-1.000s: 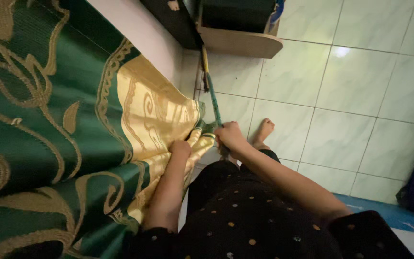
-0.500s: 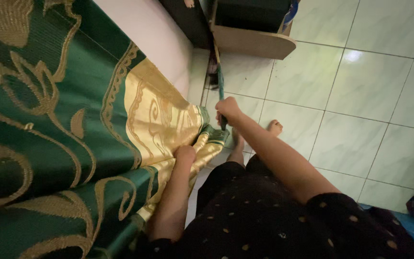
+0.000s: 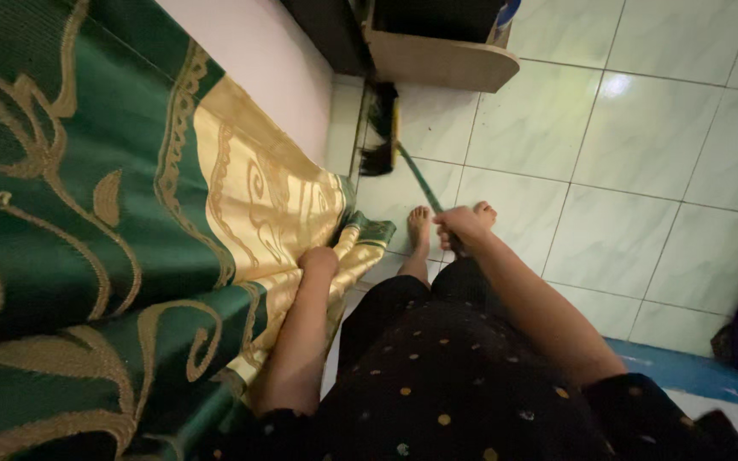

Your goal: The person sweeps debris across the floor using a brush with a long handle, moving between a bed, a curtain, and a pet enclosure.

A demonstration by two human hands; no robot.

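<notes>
Two bare hands at work, seen from above over a black dress (image 3: 437, 384) with small coloured dots. Right hand (image 3: 463, 227), just right of centre, clenched round the thin green handle of a broom (image 3: 416, 177); handle slanting toward 11 o'clock, dark bristle head (image 3: 380, 137) down on the pale tile close to the wall, just below a light wooden shelf edge (image 3: 442, 64) at 12 o'clock. Left hand (image 3: 319, 259) at centre, fingers curled shut on the gold border of a green and gold patterned cloth (image 3: 87, 213), bunching it; cloth filling the whole 9 o'clock side and hanging to a folded green corner (image 3: 369, 230) touching the floor. Pale wall or mattress side (image 3: 258, 60) rising at 11 o'clock behind the cloth. Glossy whitish-green floor tiles (image 3: 642, 171) with dark grout from 12 to 4 o'clock, one bright lamp glare near 1 o'clock. Two bare feet (image 3: 420, 224) on the tile between hands. Blue strip (image 3: 694, 376) at 4 o'clock, dark shape at far right edge, too dim to tell.
</notes>
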